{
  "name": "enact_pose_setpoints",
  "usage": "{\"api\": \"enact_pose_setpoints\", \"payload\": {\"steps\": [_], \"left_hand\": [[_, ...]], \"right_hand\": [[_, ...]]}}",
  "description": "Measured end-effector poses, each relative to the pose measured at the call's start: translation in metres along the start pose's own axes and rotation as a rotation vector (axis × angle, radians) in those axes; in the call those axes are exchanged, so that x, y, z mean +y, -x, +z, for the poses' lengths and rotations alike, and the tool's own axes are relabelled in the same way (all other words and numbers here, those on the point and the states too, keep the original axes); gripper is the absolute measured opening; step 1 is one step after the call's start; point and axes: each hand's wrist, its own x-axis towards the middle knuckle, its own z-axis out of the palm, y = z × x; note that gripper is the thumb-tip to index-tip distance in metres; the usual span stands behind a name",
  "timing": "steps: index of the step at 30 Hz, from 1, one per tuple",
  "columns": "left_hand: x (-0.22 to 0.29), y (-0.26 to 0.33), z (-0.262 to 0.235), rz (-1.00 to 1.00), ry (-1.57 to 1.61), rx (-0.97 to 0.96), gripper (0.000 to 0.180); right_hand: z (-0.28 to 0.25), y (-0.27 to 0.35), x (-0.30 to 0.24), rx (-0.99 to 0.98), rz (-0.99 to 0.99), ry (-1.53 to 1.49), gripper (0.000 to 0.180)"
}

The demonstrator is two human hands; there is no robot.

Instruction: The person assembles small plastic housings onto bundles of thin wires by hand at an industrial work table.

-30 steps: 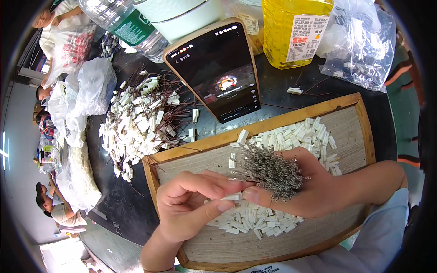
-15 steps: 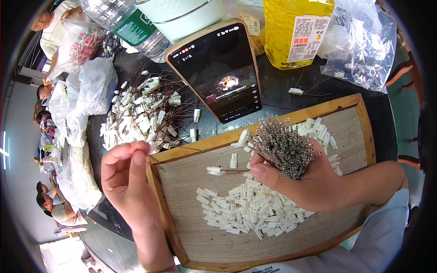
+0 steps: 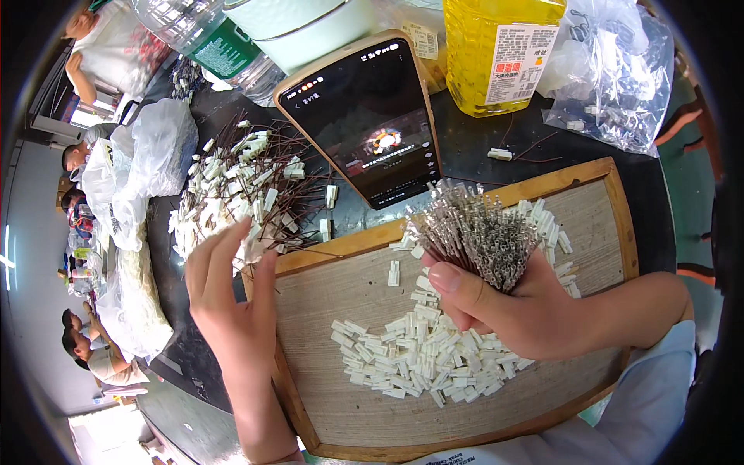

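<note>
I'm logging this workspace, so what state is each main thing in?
Left hand: open, thumb and fingers apart
Right hand: closed around the wire bundle
Wire bundle: gripped, metal ends bunched outward
White housings: loose in the tray
Tray: holding loose housings
Wired connectors: heaped, wires tangled
Phone: propped up, screen lit
Yellow bottle: standing, top out of frame
Clear bag: crumpled

Writing, printed and on screen
White label (image 3: pixel 521 66) on yellow bottle (image 3: pixel 468 66): black and red characters. Green label (image 3: pixel 225 54) on clear bottle (image 3: pixel 260 81): pale lettering. Phone screen (image 3: pixel 364 116): small white characters. Shirt (image 3: pixel 535 451): dark letters.
</note>
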Motion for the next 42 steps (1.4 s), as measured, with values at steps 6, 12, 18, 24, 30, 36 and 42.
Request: {"api": "enact_pose_setpoints", "payload": {"steps": [6,12,18,24,30,36,42], "left_hand": [[0.051,0.02,0.006,0.161,0.318,-0.465,0.03],[0.044,0.026,0.023,0.351,0.236,-0.459,0.033],[0.046,0.027,0.018,0.152,0.362,-0.481,0.03],[0.033,0.027,0.015,-0.182,1.111,-0.366,0.025],[0.033,0.035,0.007,-0.533,1.725,-0.297,0.024],[0.036,0.035,0.007,-0.567,1.671,-0.302,0.023],[0.038,0.036,0.006,-0.525,1.61,-0.407,0.021]], "right_hand": [[0.002,0.002,0.002,-0.018,0.016,0.029,0.019],[-0.001,0.002,0.008,-0.018,-0.104,0.097,0.019],[0.0,0.001,0.008,0.006,-0.075,0.121,0.019],[0.001,0.003,0.007,-0.031,-0.131,0.117,0.018],[-0.002,0.002,0.005,-0.091,-0.082,0.138,0.015],[-0.002,0.004,0.007,-0.078,-0.082,0.087,0.015],[-0.002,0.003,0.003,-0.116,-0.058,0.139,0.018]]}}
